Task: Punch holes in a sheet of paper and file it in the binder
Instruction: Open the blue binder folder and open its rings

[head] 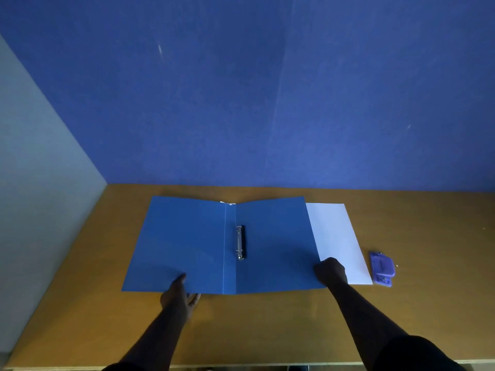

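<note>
A blue card ring binder [214,245] lies fully open and flat on the brown wooden table [428,303], its two covers spread left and right so the small metal ring mechanism [240,242] beside the spine is exposed and ready to take a page. The left hand [178,294] rests at the near edge of the left cover, fingers loosely spread with the thumb on the cover, apparently steadying it flat rather than gripping. The right hand [330,271] is curled into a loose fist over the near right corner of the binder, where the cover overlaps the plain white sheet of paper [340,236]; whether it pinches the cover, the sheet or nothing, I cannot tell. The sheet lies flat just right of the binder, partly tucked under its edge. A small purple plastic hole punch [381,268] waits just beside the sheet's near right corner, within easy reach, and looks untouched, so punching probably comes next.
</note>
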`<action>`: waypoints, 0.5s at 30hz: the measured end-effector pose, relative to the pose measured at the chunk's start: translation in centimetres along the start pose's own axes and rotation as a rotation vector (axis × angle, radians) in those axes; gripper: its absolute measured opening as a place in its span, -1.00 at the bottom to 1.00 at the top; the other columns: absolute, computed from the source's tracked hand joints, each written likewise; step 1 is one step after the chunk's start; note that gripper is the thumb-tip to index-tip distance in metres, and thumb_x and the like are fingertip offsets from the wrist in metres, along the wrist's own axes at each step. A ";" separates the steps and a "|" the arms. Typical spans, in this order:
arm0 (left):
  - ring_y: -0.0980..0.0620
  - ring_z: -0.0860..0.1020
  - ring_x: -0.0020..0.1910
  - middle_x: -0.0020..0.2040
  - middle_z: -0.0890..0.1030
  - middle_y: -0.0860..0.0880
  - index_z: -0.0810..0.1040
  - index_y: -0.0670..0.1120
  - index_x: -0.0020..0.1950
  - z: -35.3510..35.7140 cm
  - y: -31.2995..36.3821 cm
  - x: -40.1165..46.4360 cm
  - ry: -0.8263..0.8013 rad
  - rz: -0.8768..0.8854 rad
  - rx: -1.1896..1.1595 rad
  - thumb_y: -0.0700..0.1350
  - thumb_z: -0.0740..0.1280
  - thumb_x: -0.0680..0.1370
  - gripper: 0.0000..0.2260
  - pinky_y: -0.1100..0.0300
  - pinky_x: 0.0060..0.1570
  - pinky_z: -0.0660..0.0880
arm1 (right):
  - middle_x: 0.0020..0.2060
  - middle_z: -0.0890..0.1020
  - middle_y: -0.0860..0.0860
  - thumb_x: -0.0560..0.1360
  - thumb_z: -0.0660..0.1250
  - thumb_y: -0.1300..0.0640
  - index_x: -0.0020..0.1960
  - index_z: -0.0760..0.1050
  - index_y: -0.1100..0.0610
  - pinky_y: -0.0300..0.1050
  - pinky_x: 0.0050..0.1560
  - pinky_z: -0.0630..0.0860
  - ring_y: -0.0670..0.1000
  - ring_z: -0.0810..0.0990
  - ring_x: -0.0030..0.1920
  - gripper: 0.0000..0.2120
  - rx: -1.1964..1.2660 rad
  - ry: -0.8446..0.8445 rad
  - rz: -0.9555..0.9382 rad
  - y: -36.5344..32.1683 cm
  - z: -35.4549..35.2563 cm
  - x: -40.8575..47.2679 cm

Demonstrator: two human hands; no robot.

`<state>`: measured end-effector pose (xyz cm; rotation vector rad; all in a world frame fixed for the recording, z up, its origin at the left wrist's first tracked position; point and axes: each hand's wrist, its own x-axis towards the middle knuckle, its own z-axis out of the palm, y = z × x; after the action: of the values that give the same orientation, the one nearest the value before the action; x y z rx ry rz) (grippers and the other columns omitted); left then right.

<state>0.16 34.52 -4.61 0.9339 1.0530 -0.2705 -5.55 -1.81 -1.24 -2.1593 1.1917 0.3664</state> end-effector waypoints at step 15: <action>-0.30 0.30 0.42 0.49 0.25 -0.28 0.15 -0.24 0.49 5.4 1.6 -1.2 0.297 0.222 0.794 -0.10 0.25 0.60 -0.47 -0.12 0.37 0.28 | 0.09 0.60 0.10 0.52 0.24 0.16 0.17 0.44 0.13 -0.04 0.05 0.54 0.12 0.59 0.08 -0.76 -0.219 0.090 -0.430 -5.0 2.7 -2.1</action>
<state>3.84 31.11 -1.86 1.8370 1.1104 -0.3814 -2.38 3.18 -0.21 -2.5687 0.7263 0.2195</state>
